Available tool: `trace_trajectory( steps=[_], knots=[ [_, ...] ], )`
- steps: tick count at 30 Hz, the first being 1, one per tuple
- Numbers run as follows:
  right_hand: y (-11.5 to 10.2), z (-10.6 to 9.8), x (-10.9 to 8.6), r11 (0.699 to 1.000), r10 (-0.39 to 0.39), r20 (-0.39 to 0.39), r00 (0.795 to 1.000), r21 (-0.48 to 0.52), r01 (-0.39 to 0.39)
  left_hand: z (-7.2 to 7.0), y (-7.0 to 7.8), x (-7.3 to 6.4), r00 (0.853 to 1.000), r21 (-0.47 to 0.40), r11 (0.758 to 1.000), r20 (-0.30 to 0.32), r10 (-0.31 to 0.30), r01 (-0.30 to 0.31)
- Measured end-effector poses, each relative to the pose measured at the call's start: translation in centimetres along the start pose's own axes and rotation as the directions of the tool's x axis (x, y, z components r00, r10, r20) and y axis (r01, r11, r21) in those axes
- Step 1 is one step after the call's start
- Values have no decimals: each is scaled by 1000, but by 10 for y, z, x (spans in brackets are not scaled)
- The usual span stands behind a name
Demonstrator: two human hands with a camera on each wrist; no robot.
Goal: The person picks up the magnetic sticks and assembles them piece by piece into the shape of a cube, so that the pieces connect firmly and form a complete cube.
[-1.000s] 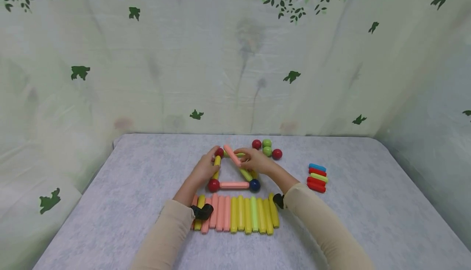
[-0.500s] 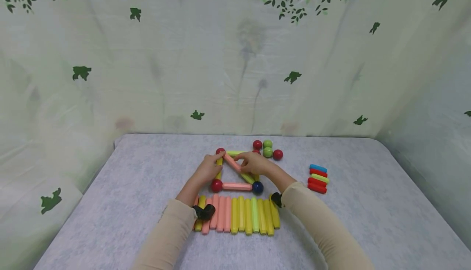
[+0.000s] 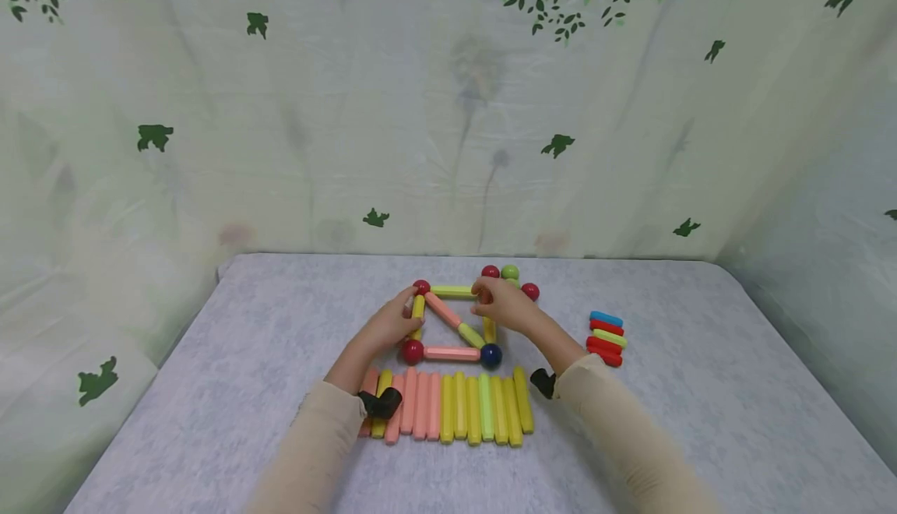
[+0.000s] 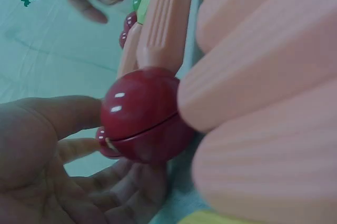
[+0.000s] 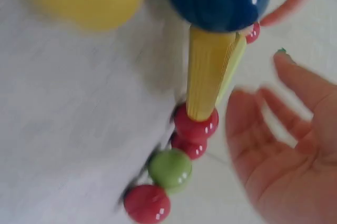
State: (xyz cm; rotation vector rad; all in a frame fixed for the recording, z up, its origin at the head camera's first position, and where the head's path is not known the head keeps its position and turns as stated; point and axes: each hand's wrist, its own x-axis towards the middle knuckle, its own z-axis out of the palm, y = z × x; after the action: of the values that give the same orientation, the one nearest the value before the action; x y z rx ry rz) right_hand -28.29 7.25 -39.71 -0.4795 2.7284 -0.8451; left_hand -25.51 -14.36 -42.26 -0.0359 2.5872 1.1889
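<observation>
Rods (image 3: 443, 310), 1 pink and 1 yellow-green, slant across the frame's lower middle between a red ball (image 3: 421, 286) and a blue ball (image 3: 491, 355). The left hand (image 3: 387, 325) loosely touches the red ball; the right hand (image 3: 511, 306) holds nothing. Steadying both balls should keep the rods aligned.

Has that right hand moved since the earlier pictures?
Yes. Against the row of sticks, the right hand has shifted rightward in the head view, off the slanted pink stick.
</observation>
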Motion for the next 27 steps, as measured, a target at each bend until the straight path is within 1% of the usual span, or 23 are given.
trace_trajectory(
  steps=[2, 4, 6, 8, 11, 16, 18, 21, 23, 25, 27],
  knots=[
    [3, -3, -6, 999, 52, -1, 999, -15, -52, -3, -1, -3, 999, -10, 1000, 32, -14, 14],
    [6, -3, -10, 995, 104, 39, 994, 0, -104, -4, -2, -6, 999, 5, 1000, 48, -7, 7],
    [10, -3, -12, 990, 132, 82, 988, 27, -135, -3, -1, -8, 998, 13, 1000, 58, -5, 5],
    [14, -2, -11, 989, 132, 97, 986, 47, -137, -2, 1, -9, 998, 37, 999, 58, 1, -3],
    [20, -2, -9, 991, 123, 79, 989, 49, -128, 2, 4, -9, 998, 53, 999, 67, -1, -3],
    [23, -2, -7, 989, 125, 79, 989, 67, -131, 4, 6, -8, 997, 44, 998, 65, -41, 38],
    [24, -2, -7, 990, 121, 80, 989, 66, -127, 3, 6, -9, 997, 35, 998, 64, -45, 42],
    [25, -3, -7, 991, 112, 76, 991, 62, -117, 1, 4, -11, 997, -2, 1000, 79, -19, 19],
    [27, -5, -9, 993, 97, 60, 993, 66, -101, -4, 3, -16, 997, -26, 1000, 79, 7, -5],
    [30, -7, -10, 995, 65, 13, 998, 76, -66, -9, 0, -23, 997, -11, 999, 56, 48, -47],
    [36, -12, -12, 996, 15, -68, 998, 84, -10, -16, -5, -32, 996, 36, 995, 17, 93, -93]
  ],
)
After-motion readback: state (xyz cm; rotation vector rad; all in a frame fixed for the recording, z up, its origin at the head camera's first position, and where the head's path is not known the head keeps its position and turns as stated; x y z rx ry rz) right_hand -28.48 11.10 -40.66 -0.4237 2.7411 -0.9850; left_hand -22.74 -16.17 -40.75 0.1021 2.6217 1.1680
